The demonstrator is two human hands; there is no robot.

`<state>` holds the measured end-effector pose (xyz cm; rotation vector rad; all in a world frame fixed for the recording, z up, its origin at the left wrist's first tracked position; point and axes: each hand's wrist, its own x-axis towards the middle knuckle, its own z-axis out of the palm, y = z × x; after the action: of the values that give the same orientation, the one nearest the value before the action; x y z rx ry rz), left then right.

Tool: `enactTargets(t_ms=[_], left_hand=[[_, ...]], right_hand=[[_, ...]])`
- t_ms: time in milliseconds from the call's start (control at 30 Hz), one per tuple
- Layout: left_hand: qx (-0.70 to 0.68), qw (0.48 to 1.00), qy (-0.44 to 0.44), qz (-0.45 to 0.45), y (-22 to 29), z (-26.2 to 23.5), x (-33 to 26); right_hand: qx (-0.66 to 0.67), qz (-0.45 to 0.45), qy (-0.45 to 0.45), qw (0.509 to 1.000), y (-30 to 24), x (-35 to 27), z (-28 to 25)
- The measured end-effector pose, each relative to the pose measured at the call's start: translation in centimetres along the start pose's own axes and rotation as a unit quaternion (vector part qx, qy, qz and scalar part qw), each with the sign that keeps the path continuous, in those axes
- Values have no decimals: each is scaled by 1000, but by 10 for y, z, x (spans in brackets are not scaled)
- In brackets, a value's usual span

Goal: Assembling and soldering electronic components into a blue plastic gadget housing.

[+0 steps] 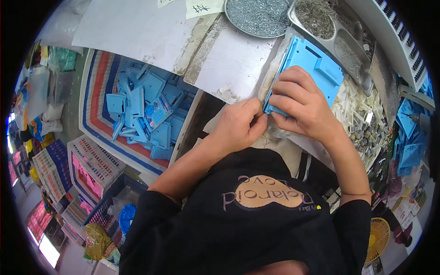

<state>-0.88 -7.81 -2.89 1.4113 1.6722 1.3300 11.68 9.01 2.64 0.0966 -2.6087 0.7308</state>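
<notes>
A light-blue plastic casing [311, 57] stands tilted at the table's edge in front of me, with a raised rectangular part on its face. My right hand [302, 105] grips it, fingers curled over its near side. My left hand [240, 123] is closed in a pinch beside the casing's lower left corner. Whatever sits between those left fingertips is hidden. Clear plastic film or bag [275, 59] lies along the casing's left edge.
At left, a striped bin [91, 110] holds many blue plastic parts [158, 112]. A round tray of screws [258, 35] and a compartmented metal tray [331, 40] stand at the back. Small white parts [350, 103] are heaped right of the casing.
</notes>
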Motion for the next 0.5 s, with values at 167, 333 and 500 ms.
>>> enactTargets(t_ms=[167, 333, 500], left_hand=[[-6, 1000, -6, -5, -1, -1, -1], [12, 1000, 3, -3, 2, -1, -3], [67, 993, -99, 9, 11, -15, -8]], right_hand=[[12, 1, -1, 1000, -1, 1, -2], [4, 36, -41, 999, -1, 3, 0], [-4, 45, -76, 996, -1, 3, -2]])
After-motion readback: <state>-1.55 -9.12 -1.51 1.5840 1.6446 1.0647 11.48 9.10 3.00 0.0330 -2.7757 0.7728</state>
